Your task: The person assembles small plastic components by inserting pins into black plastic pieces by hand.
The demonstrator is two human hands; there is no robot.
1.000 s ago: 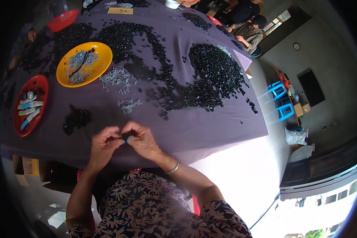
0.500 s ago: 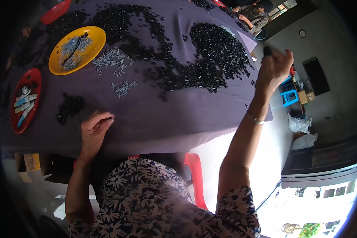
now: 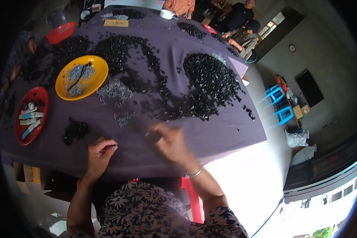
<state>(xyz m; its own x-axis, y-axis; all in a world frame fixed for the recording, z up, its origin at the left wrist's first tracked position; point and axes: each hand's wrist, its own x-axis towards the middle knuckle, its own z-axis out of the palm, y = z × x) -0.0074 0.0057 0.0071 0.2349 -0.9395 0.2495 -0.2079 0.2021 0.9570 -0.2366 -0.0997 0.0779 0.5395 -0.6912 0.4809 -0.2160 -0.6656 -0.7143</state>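
Inspection finds left hand [image 3: 100,155] pinched, right hand [image 3: 171,143] half-curled and blurred over cloth [image 3: 226,137]; I cannot tell what, if anything, either holds.

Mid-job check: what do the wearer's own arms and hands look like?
The left hand and right hand are ungloved. Short, dark sleeves with a pale flower print leave the forearms bare. A thin silver-coloured bangle circles the right wrist; none shows on the left. Motion blur hides the right hand's finer details.
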